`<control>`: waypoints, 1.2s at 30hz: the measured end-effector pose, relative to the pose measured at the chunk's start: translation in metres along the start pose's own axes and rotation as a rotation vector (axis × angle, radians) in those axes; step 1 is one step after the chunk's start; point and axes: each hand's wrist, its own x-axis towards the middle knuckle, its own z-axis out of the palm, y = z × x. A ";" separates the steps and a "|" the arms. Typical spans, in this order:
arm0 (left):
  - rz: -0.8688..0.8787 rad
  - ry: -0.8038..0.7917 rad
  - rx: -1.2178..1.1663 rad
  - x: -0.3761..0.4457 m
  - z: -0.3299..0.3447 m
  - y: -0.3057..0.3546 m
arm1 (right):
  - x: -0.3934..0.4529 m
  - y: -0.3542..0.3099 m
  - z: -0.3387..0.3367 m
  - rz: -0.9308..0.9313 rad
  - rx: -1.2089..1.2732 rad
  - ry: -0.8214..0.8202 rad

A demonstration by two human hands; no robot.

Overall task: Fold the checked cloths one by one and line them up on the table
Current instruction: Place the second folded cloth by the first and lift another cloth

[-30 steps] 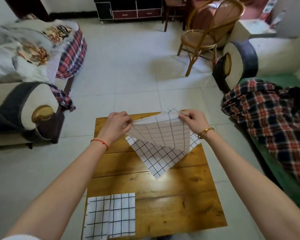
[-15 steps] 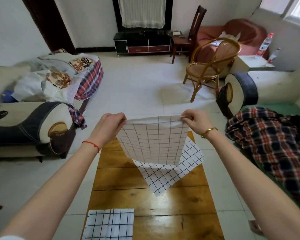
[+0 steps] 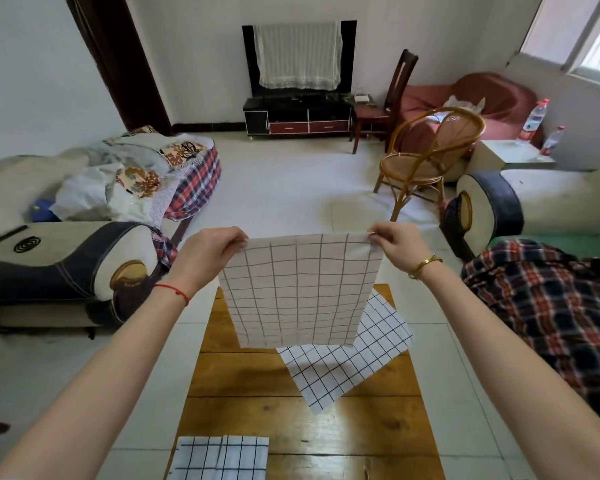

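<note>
The left hand point(image 3: 211, 250) pinches the top left corner of a checked cloth point(image 3: 298, 289), fingers curled over the edge, and the right hand point(image 3: 394, 244) pinches the top right corner the same way, so that both hands hold the cloth stretched between them in the air above the far end of the wooden bench point(image 3: 250, 375). The cloth hangs flat and nearly square, pale with thin dark grid lines, its lower edge clear of the bench; it looks like the duller back face. Beneath and slightly to the right of it a second checked cloth point(image 3: 347, 358) lies unfolded and skewed on the bench, one corner pointing toward the person. At the near edge a folded checked cloth point(image 3: 219, 457) rests flat. Judging from this, one cloth is folded and placed, the held one is spread ready for its first fold, and the skewed one is yet to be done.
</note>
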 end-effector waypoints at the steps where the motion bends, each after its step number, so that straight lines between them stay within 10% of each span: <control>1: 0.000 0.001 -0.005 0.000 -0.002 0.000 | 0.000 0.000 -0.002 0.008 0.015 -0.007; 36: -0.152 -0.261 -0.479 -0.013 -0.065 0.016 | -0.028 -0.017 -0.073 0.009 0.371 -0.205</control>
